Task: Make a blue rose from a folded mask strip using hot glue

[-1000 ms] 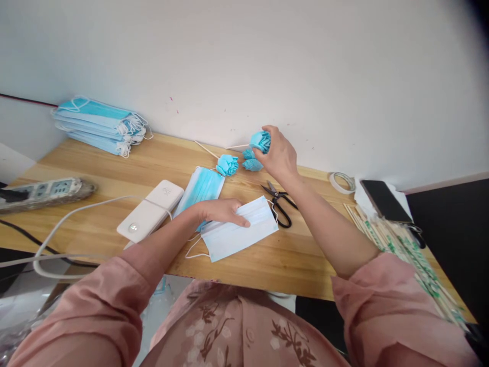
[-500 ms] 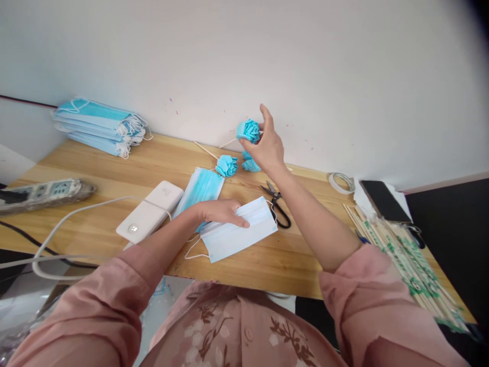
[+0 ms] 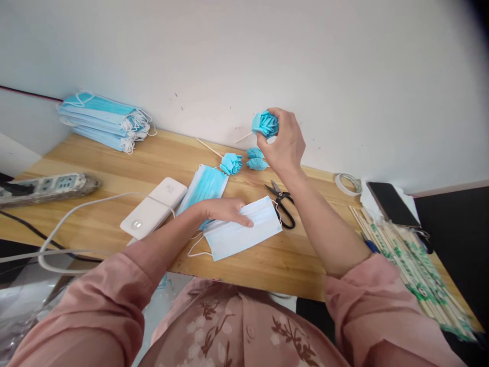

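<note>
My right hand (image 3: pixel 287 140) is raised near the wall, its fingers and thumb closed round the head of a blue rose-like flower (image 3: pixel 264 124) on a thin stick. Under my left hand (image 3: pixel 225 210), a face mask (image 3: pixel 244 237) lies pale side up, gripped with the thumb on top. Partly beneath that hand is another mask (image 3: pixel 208 186), blue side up. A second blue flower (image 3: pixel 231 163) on a stick rests on the table, and more blue petal shapes (image 3: pixel 256 163) sit below my right hand. Black scissors (image 3: pixel 284 209) lie beside the held mask, blades open.
Stacked masks (image 3: pixel 105 120) stand at the back left. A white power bank (image 3: pixel 153 208) with a cable and a power strip (image 3: pixel 57 186) occupy the left. On the right are a tape roll (image 3: pixel 347 184), a phone (image 3: pixel 393 204) and wrapped sticks (image 3: pixel 412 270).
My right hand has moved up and right, carrying the flower away from the others. Its fingers have closed further round the flower head. My left hand stays on the mask.
</note>
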Available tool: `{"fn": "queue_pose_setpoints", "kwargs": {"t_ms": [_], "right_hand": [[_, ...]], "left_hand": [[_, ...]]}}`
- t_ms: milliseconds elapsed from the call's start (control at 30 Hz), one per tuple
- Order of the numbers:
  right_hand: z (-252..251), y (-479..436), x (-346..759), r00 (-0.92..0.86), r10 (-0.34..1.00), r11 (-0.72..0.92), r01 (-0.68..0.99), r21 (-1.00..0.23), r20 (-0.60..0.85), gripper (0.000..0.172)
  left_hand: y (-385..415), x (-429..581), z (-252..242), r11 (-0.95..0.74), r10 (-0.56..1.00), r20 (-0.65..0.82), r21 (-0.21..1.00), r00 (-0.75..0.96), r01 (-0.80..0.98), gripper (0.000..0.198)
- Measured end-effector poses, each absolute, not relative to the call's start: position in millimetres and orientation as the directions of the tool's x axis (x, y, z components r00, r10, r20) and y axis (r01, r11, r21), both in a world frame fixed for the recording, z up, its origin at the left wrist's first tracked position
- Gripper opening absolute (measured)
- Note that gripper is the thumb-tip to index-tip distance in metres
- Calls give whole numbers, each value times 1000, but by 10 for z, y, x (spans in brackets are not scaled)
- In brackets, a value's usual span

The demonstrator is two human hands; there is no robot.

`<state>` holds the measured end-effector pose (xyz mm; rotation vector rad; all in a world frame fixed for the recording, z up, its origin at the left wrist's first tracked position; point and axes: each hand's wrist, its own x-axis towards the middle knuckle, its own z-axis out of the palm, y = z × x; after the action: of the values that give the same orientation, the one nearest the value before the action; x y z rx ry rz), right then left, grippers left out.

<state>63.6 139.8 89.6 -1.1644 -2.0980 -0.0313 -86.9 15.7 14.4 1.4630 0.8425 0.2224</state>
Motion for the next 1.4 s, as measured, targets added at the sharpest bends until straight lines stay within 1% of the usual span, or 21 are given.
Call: {"fn": "queue_pose_setpoints", "kwargs": {"t_ms": [67, 133, 200, 233, 300, 433, 533, 633, 700, 800, 833, 900, 933, 967, 1067, 1167, 1300, 1400], "right_hand": [[976, 1310, 645, -368, 731, 574, 787, -226, 575, 42], [1004, 1261, 620, -411, 737, 564, 812, -153, 537, 42], [987, 1259, 581, -443, 734, 572, 811, -118, 514, 44], [965, 1277, 564, -450, 729, 583, 803, -123, 515, 45], [904, 1342, 547, -438, 719, 603, 779, -170, 539, 45], [739, 1524, 562, -363, 736, 611, 720, -329, 572, 48], [589, 1632, 554, -287, 762, 588, 681, -436, 580, 57], [445, 1695, 502, -211, 770, 566, 663, -490, 603, 67], [370, 1724, 453, -155, 775, 546, 652, -526, 612, 71], [294, 1771, 386, -90, 790, 521, 619, -587, 606, 64], [274, 1788, 371, -78, 800, 513, 606, -609, 595, 58], [235, 1824, 353, -64, 836, 477, 576, -664, 544, 42], [213, 1840, 351, -63, 864, 447, 555, -701, 500, 34], [191, 1856, 353, -67, 892, 410, 532, -741, 446, 30], [129, 1895, 372, -103, 942, 329, 463, -823, 318, 38], [97, 1927, 396, -130, 939, 340, 480, -809, 318, 37], [89, 1951, 417, -168, 919, 385, 586, -713, 357, 35], [85, 1949, 420, -206, 902, 418, 633, -652, 379, 36]], "left_hand": [[158, -871, 152, 138, 618, -361, 924, 698, 356, 47], [157, -872, 157, 137, 618, -360, 925, 699, 355, 46], [153, -872, 161, 146, 615, -358, 927, 702, 345, 45], [151, -872, 162, 151, 616, -360, 927, 700, 344, 44], [149, -872, 164, 155, 617, -368, 923, 695, 352, 45], [149, -873, 165, 144, 623, -366, 922, 691, 358, 47], [150, -871, 169, 142, 630, -366, 922, 685, 361, 48], [148, -870, 178, 139, 635, -366, 920, 680, 366, 47], [146, -872, 185, 146, 632, -366, 922, 683, 359, 47], [142, -875, 191, 169, 620, -373, 922, 690, 347, 47], [142, -876, 192, 176, 617, -376, 922, 691, 344, 47], [142, -877, 192, 184, 616, -369, 927, 696, 328, 46], [142, -877, 190, 183, 616, -361, 930, 701, 318, 46], [143, -877, 187, 180, 615, -355, 933, 704, 313, 45], [147, -877, 177, 170, 614, -357, 931, 704, 323, 44], [150, -874, 176, 180, 616, -360, 930, 700, 320, 46], [148, -868, 190, 196, 615, -347, 937, 708, 289, 45], [143, -870, 189, 196, 615, -341, 940, 711, 280, 44]]}}
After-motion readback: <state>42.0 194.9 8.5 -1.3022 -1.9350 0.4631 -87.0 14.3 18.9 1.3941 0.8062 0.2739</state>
